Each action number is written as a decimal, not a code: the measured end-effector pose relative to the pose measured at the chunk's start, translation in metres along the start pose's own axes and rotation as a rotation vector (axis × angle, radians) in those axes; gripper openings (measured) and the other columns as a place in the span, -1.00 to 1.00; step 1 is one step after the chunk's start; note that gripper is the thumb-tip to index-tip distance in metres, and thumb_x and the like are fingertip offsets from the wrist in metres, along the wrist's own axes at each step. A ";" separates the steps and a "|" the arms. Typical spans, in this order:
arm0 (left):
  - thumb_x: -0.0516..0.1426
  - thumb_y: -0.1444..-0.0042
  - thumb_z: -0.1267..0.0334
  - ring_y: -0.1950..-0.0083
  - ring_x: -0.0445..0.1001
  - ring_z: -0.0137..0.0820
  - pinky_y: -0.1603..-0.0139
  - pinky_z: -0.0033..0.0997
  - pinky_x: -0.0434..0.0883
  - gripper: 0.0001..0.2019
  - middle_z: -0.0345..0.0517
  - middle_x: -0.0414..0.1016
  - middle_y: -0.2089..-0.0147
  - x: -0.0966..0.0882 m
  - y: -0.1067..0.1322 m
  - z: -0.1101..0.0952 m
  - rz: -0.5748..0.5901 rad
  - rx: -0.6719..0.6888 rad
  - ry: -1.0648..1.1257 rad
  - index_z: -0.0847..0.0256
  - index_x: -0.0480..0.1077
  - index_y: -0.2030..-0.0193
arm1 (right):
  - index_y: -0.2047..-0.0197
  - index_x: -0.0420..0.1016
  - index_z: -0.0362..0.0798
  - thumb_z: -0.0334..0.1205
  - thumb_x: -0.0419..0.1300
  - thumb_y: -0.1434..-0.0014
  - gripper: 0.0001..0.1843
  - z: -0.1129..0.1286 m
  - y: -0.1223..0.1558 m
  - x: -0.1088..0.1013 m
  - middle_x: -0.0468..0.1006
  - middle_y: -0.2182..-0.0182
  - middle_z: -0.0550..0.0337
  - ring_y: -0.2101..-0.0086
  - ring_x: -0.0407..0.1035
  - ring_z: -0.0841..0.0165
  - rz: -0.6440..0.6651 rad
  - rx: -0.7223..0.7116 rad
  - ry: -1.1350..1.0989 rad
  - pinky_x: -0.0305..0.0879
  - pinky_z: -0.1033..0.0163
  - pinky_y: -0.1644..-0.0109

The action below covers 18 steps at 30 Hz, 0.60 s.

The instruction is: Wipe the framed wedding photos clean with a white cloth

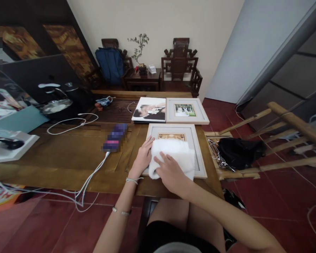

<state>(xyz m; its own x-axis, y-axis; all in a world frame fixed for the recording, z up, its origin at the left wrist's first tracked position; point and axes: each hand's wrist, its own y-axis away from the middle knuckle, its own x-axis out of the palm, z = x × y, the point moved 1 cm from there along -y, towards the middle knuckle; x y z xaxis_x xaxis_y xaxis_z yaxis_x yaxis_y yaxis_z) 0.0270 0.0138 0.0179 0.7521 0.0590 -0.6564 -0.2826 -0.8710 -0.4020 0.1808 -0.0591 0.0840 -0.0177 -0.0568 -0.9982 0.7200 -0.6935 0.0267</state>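
Clock directions here are taken from the cloth, 12 being straight away from the person. So there's a folded white cloth (pixel 184 160) lying on a light wood picture frame (pixel 201 154) right at the near edge of the brown tabletop (pixel 65 151). It covers most of the frame's lower middle, though a strip of the gold-brown print (pixel 171 135) peeks out at 12.

The right hand (pixel 171 172) is on top of the cloth, coming in from about 5 o'clock. That grip is loose, fingers spread over the fabric, not clenched. The left hand (pixel 143 156) sits at 9, against the frame's left side and right next to the cloth. Can't tell if that grip is actually pinching the frame or just resting there, sorry.

Around them: a white-covered photo book (pixel 149 109) at 11, touching or nearly touching a second frame (pixel 171 111) between 12 and 1, which has a green outdoor photo in it. A phone (pixel 114 138) on a white cable (pixel 94 172) lies between 9 and 10. Way off at 10 there's a dark kettle (pixel 77 95). Over at 3, off the table, a black bag (pixel 239 151) sits on some bamboo furniture (pixel 276 162).
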 end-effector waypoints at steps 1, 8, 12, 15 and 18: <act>-0.12 -0.11 0.58 -0.37 0.12 -0.27 -0.35 -0.07 0.18 -0.50 0.06 0.36 -0.23 0.000 0.000 0.000 0.004 0.000 -0.001 0.32 0.38 -0.14 | 0.18 0.59 -0.13 -0.47 0.02 -0.19 -0.69 0.001 -0.001 0.002 0.33 -0.19 -0.03 -0.22 0.07 -0.04 -0.007 -0.001 -0.005 0.12 -0.14 -0.21; -0.12 -0.05 0.63 -0.37 0.13 -0.22 -0.36 -0.04 0.15 -0.48 0.18 0.36 -0.22 0.004 0.002 0.005 -0.011 0.041 -0.047 0.45 0.35 -0.15 | 0.26 0.60 -0.12 -0.57 0.06 -0.05 -0.66 -0.036 0.069 -0.007 0.35 -0.18 -0.02 -0.23 0.07 -0.04 0.077 0.225 0.046 -0.06 -0.27 -0.27; -0.12 -0.05 0.63 -0.37 0.12 -0.20 -0.35 0.00 0.17 -0.47 0.17 0.35 -0.23 0.005 0.002 0.007 0.003 0.059 -0.034 0.43 0.34 -0.16 | 0.30 0.59 -0.05 -0.67 0.00 0.13 -0.52 -0.069 0.097 -0.016 0.38 -0.16 0.11 -0.24 0.07 0.11 0.048 0.264 0.066 0.04 -0.13 -0.27; -0.10 -0.05 0.63 -0.37 0.13 -0.21 -0.35 0.00 0.17 -0.47 0.15 0.35 -0.23 0.004 0.002 0.007 -0.004 0.062 -0.022 0.40 0.34 -0.16 | 0.18 0.57 -0.11 -0.66 -0.01 0.14 -0.47 -0.101 0.078 -0.014 0.28 -0.23 0.06 -0.26 0.02 0.11 -0.043 0.263 0.147 0.04 -0.08 -0.27; -0.11 -0.05 0.63 -0.36 0.14 -0.21 -0.34 0.00 0.18 -0.48 0.15 0.36 -0.22 0.004 0.001 0.007 -0.009 0.059 -0.021 0.39 0.36 -0.15 | 0.05 0.53 -0.19 -0.63 0.02 0.06 -0.48 -0.136 0.033 -0.007 0.19 -0.27 -0.06 -0.27 -0.03 0.04 -0.107 0.289 0.260 -0.04 -0.11 -0.28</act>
<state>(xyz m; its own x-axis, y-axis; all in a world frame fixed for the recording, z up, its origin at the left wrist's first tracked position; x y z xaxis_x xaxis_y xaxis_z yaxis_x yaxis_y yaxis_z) 0.0257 0.0161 0.0104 0.7425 0.0772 -0.6654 -0.3112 -0.8399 -0.4447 0.2995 0.0162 0.0849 0.1212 0.1847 -0.9753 0.4978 -0.8614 -0.1013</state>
